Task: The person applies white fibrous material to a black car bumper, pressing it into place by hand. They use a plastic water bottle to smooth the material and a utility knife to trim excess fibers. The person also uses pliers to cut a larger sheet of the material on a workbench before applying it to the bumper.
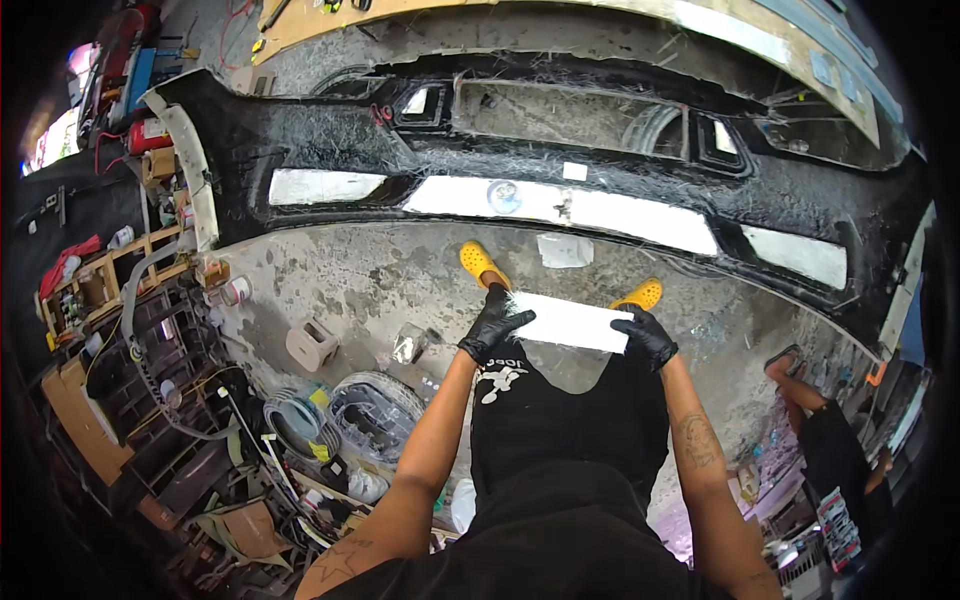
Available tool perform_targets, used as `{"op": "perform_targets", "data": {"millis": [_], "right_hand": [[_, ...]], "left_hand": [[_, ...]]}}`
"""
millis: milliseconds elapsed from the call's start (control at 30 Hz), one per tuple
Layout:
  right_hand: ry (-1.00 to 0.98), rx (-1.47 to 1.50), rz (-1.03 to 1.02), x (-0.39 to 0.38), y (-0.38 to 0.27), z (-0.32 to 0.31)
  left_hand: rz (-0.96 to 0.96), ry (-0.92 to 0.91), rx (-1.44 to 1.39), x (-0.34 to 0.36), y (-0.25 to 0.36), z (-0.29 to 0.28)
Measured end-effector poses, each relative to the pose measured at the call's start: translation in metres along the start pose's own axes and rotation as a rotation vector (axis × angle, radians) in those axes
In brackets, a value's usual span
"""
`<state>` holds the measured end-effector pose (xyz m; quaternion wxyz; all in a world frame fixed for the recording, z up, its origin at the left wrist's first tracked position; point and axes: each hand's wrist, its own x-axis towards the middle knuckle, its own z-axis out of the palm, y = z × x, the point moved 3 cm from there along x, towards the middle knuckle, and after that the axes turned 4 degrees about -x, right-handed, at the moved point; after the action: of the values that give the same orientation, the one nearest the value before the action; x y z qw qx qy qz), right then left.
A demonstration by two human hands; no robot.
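Note:
Between my two black-gloved hands, a white rectangular strip of fibreglass mat (570, 322) is stretched in front of my legs, frayed at its left edge. My left hand (493, 327) grips the left end, fingers closed on it. The right end is held by my right hand (646, 338). Beyond my feet lies a long black car bumper (320, 140) with rough fibres on its surface. White mat pieces lie along it: a left strip (325, 187), a long middle strip (640, 220) and a right strip (797, 257). A round, clear-looking item (504, 197) rests on the middle.
A white sheet (565, 251) lies on the concrete floor near my yellow clogs (478, 262). To the left are a small stool (312, 345), coiled hoses (300, 425) and cluttered racks. Another person's leg (800, 395) shows at right. A board (330, 25) lies at the far side.

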<state>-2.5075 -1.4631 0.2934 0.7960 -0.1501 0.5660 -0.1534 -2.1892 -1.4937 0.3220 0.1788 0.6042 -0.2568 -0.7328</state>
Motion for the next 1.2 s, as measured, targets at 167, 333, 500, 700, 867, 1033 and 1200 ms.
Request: {"op": "perform_targets", "data": {"millis": [167, 333, 500, 700, 867, 1033, 1200], "right_hand": [[0.045, 0.191, 0.035, 0.072, 0.037, 0.109], [0.133, -0.163, -0.105, 0.123, 0.010, 0.217], [0.145, 0.029, -0.005, 0.178, 0.016, 0.260], [0.099, 0.137, 0.160, 0.238, 0.021, 0.276], [0.133, 0.098, 0.248, 0.287, 0.012, 0.303], [0.047, 0.089, 0.125, 0.331, 0.005, 0.329], [0.406, 0.301, 0.095, 0.373, -0.001, 0.363]], "left_hand": [[-0.016, 0.040, -0.094, 0.012, -0.027, -0.115], [-0.131, 0.073, -0.123, -0.002, -0.021, -0.224], [-0.257, 0.180, -0.211, 0.019, -0.047, -0.289], [-0.328, 0.318, -0.178, 0.048, -0.025, -0.323], [-0.176, 0.407, 0.091, 0.077, -0.020, -0.369], [-0.207, 0.499, 0.456, 0.110, 0.002, -0.412], [-0.006, 0.481, 0.896, 0.143, 0.013, -0.459]]}}
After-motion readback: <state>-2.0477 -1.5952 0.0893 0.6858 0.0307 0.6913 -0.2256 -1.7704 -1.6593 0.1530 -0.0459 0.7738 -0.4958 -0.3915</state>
